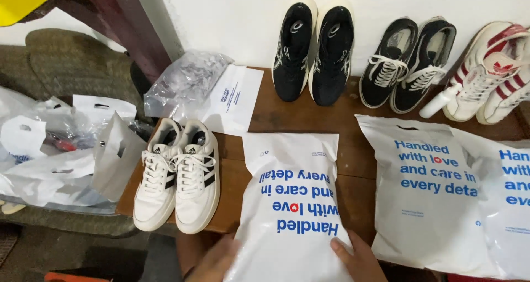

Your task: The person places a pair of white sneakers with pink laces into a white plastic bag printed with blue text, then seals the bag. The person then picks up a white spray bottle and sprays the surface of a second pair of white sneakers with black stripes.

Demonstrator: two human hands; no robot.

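Holding white blue-lettered mailer bag (292, 204) flat.

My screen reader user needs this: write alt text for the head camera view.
Two hands, left hand and right hand, rest on the near end of a white mailer bag on a wooden table. White sneakers sit to its left, three more shoe pairs line the wall, and more bags lie to the right.

White plastic mailer bag (292, 199), blue print, flat on wooden table
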